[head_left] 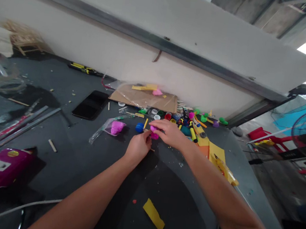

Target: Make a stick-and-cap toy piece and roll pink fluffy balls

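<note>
My left hand [138, 147] and my right hand [168, 132] meet above the dark table. Pink modelling clay [153, 129] is pinched in the fingers of my right hand, with a darker magenta bumpy piece [154, 135] just below it. My left fingers are closed right beside this piece; what they grip is too small to make out. A thin yellow stick [145, 123] rises near my left fingertips, next to a blue lump [139, 127]. To the left, a clear plastic bag [108, 128] holds a lump of pink clay [117, 128].
Small coloured pots, tools and clay pieces crowd the back right. Yellow paper [217, 153] with yellow scissors [221, 165] lies right. Cardboard [118, 97] and a black phone [91, 105] lie behind. A purple device [4, 172] stands left; a yellow strip [153, 215] lies in front.
</note>
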Action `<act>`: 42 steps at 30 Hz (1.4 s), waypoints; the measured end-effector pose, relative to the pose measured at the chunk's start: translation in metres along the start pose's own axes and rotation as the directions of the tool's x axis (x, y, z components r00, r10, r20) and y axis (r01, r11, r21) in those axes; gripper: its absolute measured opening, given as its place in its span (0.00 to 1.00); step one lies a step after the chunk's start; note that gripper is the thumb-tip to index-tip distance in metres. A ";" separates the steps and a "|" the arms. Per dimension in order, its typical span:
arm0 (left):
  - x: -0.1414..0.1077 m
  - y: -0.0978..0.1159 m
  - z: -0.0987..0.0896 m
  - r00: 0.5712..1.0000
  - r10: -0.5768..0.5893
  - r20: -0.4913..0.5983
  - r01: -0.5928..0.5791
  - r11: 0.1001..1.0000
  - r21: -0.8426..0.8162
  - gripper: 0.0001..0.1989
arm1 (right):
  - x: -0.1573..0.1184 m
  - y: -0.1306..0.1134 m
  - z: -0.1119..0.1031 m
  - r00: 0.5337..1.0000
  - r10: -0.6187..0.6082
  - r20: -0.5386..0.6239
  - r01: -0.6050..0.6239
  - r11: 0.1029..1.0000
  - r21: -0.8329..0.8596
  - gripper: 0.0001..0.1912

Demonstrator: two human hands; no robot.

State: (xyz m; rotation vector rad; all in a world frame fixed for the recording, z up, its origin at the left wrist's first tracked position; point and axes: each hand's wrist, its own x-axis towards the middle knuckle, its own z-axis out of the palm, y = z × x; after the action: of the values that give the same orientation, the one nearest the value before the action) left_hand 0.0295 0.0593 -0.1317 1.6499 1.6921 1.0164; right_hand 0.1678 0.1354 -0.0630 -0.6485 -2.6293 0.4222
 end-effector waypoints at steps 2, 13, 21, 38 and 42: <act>0.000 0.000 0.000 1.000 0.017 -0.009 -0.017 1.000 -0.026 0.13 | 0.001 0.000 0.001 1.000 -0.010 0.002 0.010 1.000 -0.024 0.15; 0.002 0.000 0.002 1.000 -0.004 -0.022 0.003 0.997 -0.079 0.12 | -0.001 0.004 0.006 1.000 -0.023 -0.014 0.022 0.999 -0.040 0.15; 0.002 0.003 0.000 0.997 -0.071 0.004 0.071 0.996 -0.059 0.13 | -0.002 0.006 0.012 0.998 -0.039 -0.042 0.036 0.998 -0.060 0.15; 0.003 0.007 -0.002 0.998 -0.069 -0.004 0.069 0.995 -0.073 0.14 | -0.015 -0.002 0.012 0.996 -0.052 -0.075 0.038 0.984 -0.171 0.19; 0.002 0.007 -0.001 0.995 -0.097 0.009 0.098 0.993 -0.066 0.15 | -0.018 0.003 0.018 0.994 -0.037 -0.106 0.022 0.989 -0.145 0.19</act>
State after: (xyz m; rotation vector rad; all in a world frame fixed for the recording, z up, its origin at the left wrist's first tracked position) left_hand 0.0324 0.0614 -0.1256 1.5117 1.6991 1.0086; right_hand 0.1759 0.1250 -0.0850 -0.6573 -2.5787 0.1835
